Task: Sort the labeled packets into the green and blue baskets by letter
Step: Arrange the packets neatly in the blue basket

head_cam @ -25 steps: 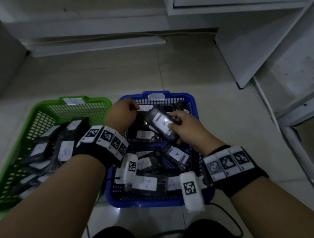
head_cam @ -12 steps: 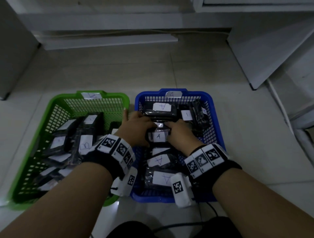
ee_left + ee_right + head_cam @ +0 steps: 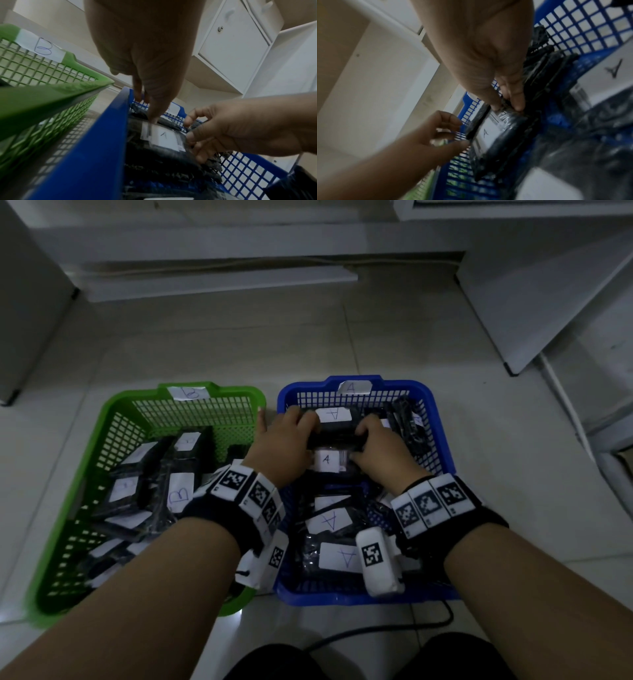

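Note:
The blue basket (image 3: 442,440), tagged A, stands right of the green basket (image 3: 113,419), tagged B. Both hold several black packets with white labels. Both hands are inside the blue basket near its far wall. Between them a black packet labelled A (image 3: 327,460) stands on edge, label toward me. My left hand (image 3: 284,440) grips its upper left corner, thumb (image 3: 154,117) on the front. My right hand (image 3: 376,446) pinches the upper right corner (image 3: 505,108). The same packet (image 3: 486,134) shows in the right wrist view. Another A packet (image 3: 334,414) stands just behind it.
The baskets sit side by side on a pale tiled floor (image 3: 239,344). White cabinets (image 3: 548,302) stand at the right and along the back. A dark cable (image 3: 394,628) runs on the floor just in front of the blue basket. My knees show at the bottom edge.
A second ago my right hand held the A packet above the blue basket. It has come down into the basket, and both hands now hold it upright by its top corners.

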`<state>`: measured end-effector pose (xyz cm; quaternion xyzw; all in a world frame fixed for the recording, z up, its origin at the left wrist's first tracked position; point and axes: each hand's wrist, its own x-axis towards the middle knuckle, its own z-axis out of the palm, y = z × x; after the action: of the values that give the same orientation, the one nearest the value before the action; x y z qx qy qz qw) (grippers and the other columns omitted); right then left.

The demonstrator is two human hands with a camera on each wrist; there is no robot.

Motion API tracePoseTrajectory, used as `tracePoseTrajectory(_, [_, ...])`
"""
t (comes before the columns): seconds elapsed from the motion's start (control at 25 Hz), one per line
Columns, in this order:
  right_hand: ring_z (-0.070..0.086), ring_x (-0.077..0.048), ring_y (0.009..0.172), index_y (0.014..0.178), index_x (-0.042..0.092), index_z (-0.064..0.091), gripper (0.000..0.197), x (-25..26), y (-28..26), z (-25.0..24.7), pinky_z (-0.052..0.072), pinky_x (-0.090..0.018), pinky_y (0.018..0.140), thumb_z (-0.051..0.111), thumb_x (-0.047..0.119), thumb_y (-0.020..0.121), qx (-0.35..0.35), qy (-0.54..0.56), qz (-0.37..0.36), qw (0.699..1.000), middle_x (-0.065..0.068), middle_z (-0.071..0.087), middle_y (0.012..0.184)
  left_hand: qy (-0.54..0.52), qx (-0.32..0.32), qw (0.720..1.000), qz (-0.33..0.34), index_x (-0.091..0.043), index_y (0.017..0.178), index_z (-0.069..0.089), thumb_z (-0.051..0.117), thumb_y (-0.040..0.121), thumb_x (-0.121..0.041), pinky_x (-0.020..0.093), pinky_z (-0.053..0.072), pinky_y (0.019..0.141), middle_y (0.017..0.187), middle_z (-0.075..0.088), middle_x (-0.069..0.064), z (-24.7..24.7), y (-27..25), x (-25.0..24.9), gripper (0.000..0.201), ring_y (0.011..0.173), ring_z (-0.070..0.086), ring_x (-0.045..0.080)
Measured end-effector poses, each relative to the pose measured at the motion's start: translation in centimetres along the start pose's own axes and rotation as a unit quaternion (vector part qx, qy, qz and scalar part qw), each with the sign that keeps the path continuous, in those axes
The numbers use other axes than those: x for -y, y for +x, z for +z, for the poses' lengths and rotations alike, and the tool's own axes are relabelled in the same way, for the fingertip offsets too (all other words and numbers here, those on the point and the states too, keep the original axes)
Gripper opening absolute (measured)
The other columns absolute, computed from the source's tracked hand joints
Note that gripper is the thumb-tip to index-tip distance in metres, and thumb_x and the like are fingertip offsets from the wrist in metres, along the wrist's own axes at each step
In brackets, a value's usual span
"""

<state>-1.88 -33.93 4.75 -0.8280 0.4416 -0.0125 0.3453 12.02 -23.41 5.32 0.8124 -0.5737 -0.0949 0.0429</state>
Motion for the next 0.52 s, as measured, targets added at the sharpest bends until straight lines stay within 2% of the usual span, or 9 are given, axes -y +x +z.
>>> tracePoseTrajectory(0.04, [0.062, -0.031, 0.091, 0.101, 0.016, 0.05, 0.023, -0.2, 0.0, 0.0, 0.048, -0.029, 0.072, 0.061, 0.005, 0.083, -0.022, 0.021, 0.002, 1.0, -0.012, 0.061, 0.098, 0.012, 0.002, 1.0, 0.018, -0.026, 0.119, 0.049, 0.054, 0.087, -0.027, 0.061, 0.005, 0.115, 0.127, 0.043, 0.0, -0.1, 0.0, -0.1, 0.032, 0.124, 0.04, 0.024])
tracePoseTrajectory(0.12, [0.062, -0.029, 0.093, 0.092, 0.018, 0.059, 0.012, -0.2, 0.1, 0.0, 0.046, -0.025, 0.076, 0.059, 0.007, 0.086, -0.011, 0.006, 0.007, 1.0, -0.014, 0.062, 0.107, 0.057, 0.056, 0.995, 0.065, -0.03, 0.12, 0.056, 0.052, 0.089, -0.031, 0.059, 0.003, 0.116, 0.127, 0.041, -0.002, 0.1, -0.2, -0.4, 0.031, 0.126, 0.036, 0.022])
tracePoseTrajectory(0.16, [0.061, -0.028, 0.099, 0.096, 0.017, 0.066, 0.014, -0.1, 0.0, -0.1, 0.045, -0.024, 0.081, 0.058, 0.009, 0.089, 0.011, -0.022, 0.008, 1.0, -0.014, 0.06, 0.115, 0.07, 0.086, 0.991, 0.077, -0.031, 0.123, 0.055, 0.051, 0.09, -0.032, 0.059, 0.002, 0.116, 0.13, 0.041, -0.003, 0.2, -0.3, -0.6, 0.033, 0.128, 0.035, 0.022])
tracePoseTrajectory(0.24, [0.059, -0.027, 0.107, 0.107, 0.016, 0.07, 0.021, 0.2, -0.9, -0.4, 0.044, -0.024, 0.089, 0.055, 0.013, 0.092, 0.027, -0.062, -0.006, 0.998, -0.013, 0.056, 0.125, 0.077, 0.118, 0.987, 0.078, -0.03, 0.13, 0.05, 0.049, 0.092, -0.032, 0.061, 0.0, 0.115, 0.138, 0.039, -0.004, 0.2, -0.1, -0.7, 0.039, 0.133, 0.033, 0.021])
tracePoseTrajectory(0.32, [0.059, -0.025, 0.109, 0.109, 0.015, 0.07, 0.022, 0.5, -2.4, -0.9, 0.044, -0.022, 0.089, 0.058, 0.015, 0.091, 0.04, -0.06, -0.026, 0.997, -0.009, 0.06, 0.123, 0.094, 0.156, 0.981, 0.072, -0.029, 0.141, 0.038, 0.048, 0.093, -0.034, 0.062, -0.002, 0.115, 0.148, 0.029, -0.003, 0.0, 0.0, -0.5, 0.05, 0.139, 0.025, 0.023])
tracePoseTrajectory(0.36, [0.059, -0.022, 0.11, 0.111, 0.015, 0.069, 0.023, 0.5, -3.3, -1.2, 0.044, -0.022, 0.088, 0.061, 0.018, 0.09, 0.079, -0.066, -0.032, 0.994, -0.007, 0.063, 0.121, 0.104, 0.178, 0.976, 0.067, -0.029, 0.145, 0.031, 0.049, 0.093, -0.035, 0.062, -0.002, 0.115, 0.151, 0.023, -0.002, 0.0, -0.1, -0.5, 0.055, 0.14, 0.022, 0.025])
tracePoseTrajectory(0.44, [0.056, -0.019, 0.115, 0.126, 0.019, 0.06, 0.045, 0.1, -4.6, -1.1, 0.043, -0.021, 0.089, 0.069, 0.031, 0.084, 0.224, -0.111, -0.032, 0.968, -0.002, 0.06, 0.127, 0.103, 0.197, 0.973, 0.055, -0.028, 0.147, 0.026, 0.052, 0.091, -0.036, 0.06, -0.003, 0.116, 0.149, 0.021, 0.002, 0.0, -0.4, -0.3, 0.063, 0.14, 0.02, 0.028])
tracePoseTrajectory(0.48, [0.053, -0.02, 0.12, 0.133, 0.021, 0.053, 0.057, -0.2, -5.0, -0.6, 0.043, -0.022, 0.093, 0.071, 0.036, 0.081, 0.282, -0.144, -0.032, 0.948, -0.002, 0.055, 0.133, 0.089, 0.186, 0.977, 0.049, -0.028, 0.147, 0.027, 0.055, 0.089, -0.036, 0.059, -0.002, 0.116, 0.146, 0.024, 0.003, 0.1, -0.7, -0.1, 0.064, 0.139, 0.023, 0.027])
tracePoseTrajectory(0.52, [0.049, -0.021, 0.122, 0.136, 0.022, 0.049, 0.064, -0.5, -5.3, -0.2, 0.043, -0.024, 0.097, 0.073, 0.039, 0.079, 0.304, -0.17, -0.035, 0.937, -0.003, 0.05, 0.137, 0.067, 0.162, 0.983, 0.049, -0.028, 0.144, 0.032, 0.058, 0.087, -0.036, 0.058, 0.0, 0.117, 0.141, 0.028, 0.003, 0.2, -0.9, 0.1, 0.063, 0.136, 0.027, 0.027])
